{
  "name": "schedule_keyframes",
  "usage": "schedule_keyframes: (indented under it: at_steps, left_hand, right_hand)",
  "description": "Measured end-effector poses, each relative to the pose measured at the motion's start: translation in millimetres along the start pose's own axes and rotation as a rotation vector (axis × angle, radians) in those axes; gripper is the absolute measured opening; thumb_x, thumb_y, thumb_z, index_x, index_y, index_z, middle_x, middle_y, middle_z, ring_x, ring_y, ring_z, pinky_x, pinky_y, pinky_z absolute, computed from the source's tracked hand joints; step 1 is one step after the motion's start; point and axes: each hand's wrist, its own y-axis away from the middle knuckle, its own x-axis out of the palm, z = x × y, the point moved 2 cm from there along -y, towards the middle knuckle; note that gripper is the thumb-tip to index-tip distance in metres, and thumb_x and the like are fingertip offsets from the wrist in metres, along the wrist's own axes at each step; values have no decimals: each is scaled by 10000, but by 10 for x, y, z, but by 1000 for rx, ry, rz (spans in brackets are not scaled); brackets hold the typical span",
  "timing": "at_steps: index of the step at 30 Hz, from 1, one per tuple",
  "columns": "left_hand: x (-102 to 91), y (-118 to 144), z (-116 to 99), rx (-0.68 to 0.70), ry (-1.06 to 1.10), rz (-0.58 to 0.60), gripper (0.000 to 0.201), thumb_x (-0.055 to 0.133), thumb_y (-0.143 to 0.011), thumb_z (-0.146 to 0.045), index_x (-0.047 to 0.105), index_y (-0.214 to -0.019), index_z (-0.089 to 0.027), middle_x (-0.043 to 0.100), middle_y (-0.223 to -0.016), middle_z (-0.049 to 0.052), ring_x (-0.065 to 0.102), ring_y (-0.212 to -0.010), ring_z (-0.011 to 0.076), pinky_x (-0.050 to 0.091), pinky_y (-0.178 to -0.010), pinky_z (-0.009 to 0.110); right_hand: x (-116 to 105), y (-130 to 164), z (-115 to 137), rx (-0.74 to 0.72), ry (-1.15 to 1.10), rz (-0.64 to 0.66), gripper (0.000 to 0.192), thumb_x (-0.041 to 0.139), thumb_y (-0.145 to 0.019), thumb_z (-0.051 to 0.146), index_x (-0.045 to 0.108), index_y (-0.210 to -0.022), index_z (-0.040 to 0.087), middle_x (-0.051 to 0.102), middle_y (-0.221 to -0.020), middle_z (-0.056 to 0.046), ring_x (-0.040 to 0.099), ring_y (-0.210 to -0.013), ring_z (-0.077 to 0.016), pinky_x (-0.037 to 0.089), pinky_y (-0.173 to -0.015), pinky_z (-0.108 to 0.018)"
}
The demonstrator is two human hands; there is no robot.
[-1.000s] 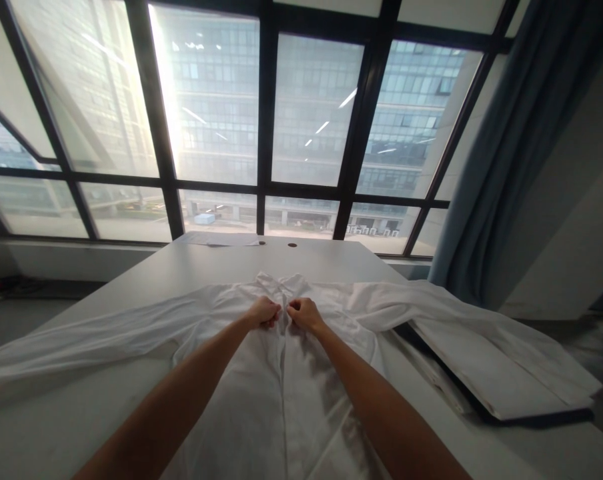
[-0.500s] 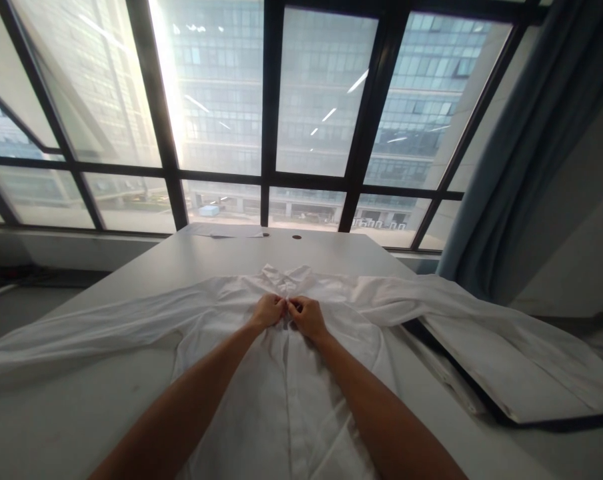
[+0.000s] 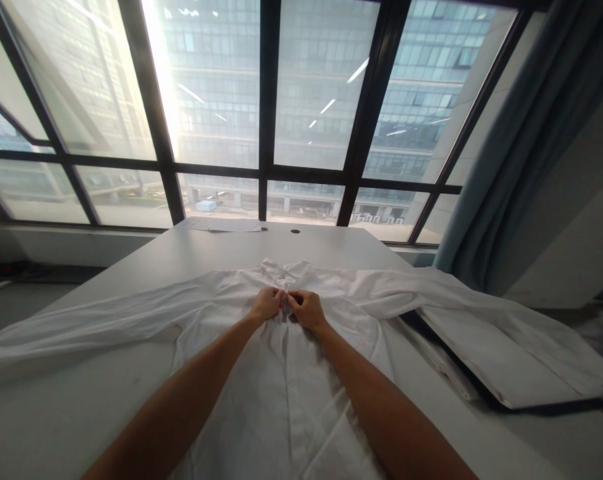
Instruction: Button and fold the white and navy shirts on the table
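A white long-sleeved shirt (image 3: 251, 400) lies front up on the table, its sleeves spread to both sides and its collar (image 3: 285, 268) at the far end. My left hand (image 3: 268, 303) pinches the shirt's front opening just below the collar. Close beside it, my right hand (image 3: 306, 308) pinches the other edge of the same opening. The fingertips of both hands nearly meet at the middle line. Whether a button is between them is too small to tell. Below the hands the front placket (image 3: 287, 387) runs down toward me.
The white table (image 3: 221, 250) reaches to the windows, with a white sheet (image 3: 226, 225) near its far edge. At right, the shirt's sleeve crosses a stack of folded white cloth (image 3: 506, 367) with a dark edge. A blue-grey curtain (image 3: 501, 173) hangs at the right.
Both hands stay pinched at the same place on the shirt front, with only slight finger movement. The whole view has shifted a little.
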Motion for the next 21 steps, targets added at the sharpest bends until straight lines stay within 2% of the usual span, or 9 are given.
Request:
schedule_keyframes:
  at_steps: [6, 12, 17, 21]
  left_hand:
    - [8, 24, -10, 24, 17, 6, 368, 430, -884, -276, 512, -544, -158, 410, -382, -63, 403, -342, 71, 271, -409, 182]
    - [10, 37, -19, 6, 25, 2, 356, 426, -890, -235, 514, -555, -157, 435, -391, -61, 409, -341, 67, 274, -410, 178]
    - [6, 54, -51, -27, 30, 1, 393, 381, -921, -232, 507, -557, -156, 412, -363, -59, 385, -322, 63, 243, -384, 174]
    - [-3, 67, -57, -50, 105, 12, 348, 402, -910, -233, 562, -616, -135, 487, -445, -48, 430, -344, 55, 261, -384, 163]
  right_hand:
    - [26, -92, -129, 246, -228, 48, 264, 515, -809, 308, 706, -753, 134, 687, -659, -49, 594, -483, -130, 442, -453, -205]
    - [40, -191, -160, 367, -302, 163, 156, 654, -725, 286, 645, -680, 137, 648, -604, -24, 577, -437, -111, 432, -404, -179]
    - [47, -222, -155, 352, -245, 206, 165, 658, -736, 291, 641, -692, 133, 629, -568, -7, 570, -416, -107, 409, -386, -167]
    - [61, -193, -148, 249, -75, 109, 162, 619, -765, 278, 658, -705, 133, 649, -573, -20, 586, -454, -117, 413, -439, -180]
